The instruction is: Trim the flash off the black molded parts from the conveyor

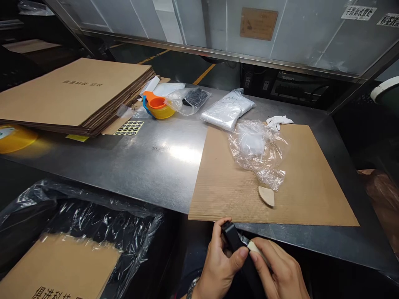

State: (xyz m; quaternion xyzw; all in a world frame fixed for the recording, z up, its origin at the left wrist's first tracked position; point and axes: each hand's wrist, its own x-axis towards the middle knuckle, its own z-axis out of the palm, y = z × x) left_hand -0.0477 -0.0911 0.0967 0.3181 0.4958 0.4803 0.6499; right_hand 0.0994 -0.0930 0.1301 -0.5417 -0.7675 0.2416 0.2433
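Note:
Near the bottom centre, my left hand is closed around a long black part, its thumb pressed on the part's side. My right hand pinches a small cream-coloured piece against the black part, where a shiny metallic bit shows between them. The far end of the black part is hidden by my hands and the dark below. Above them on the cardboard sheet lies a beige wedge-shaped pad, just below a crumpled clear plastic bag.
A stack of cardboard covers the table's left. Tape rolls, a sticker sheet, bagged items and a white glove lie toward the back. A plastic-lined box stands at lower left.

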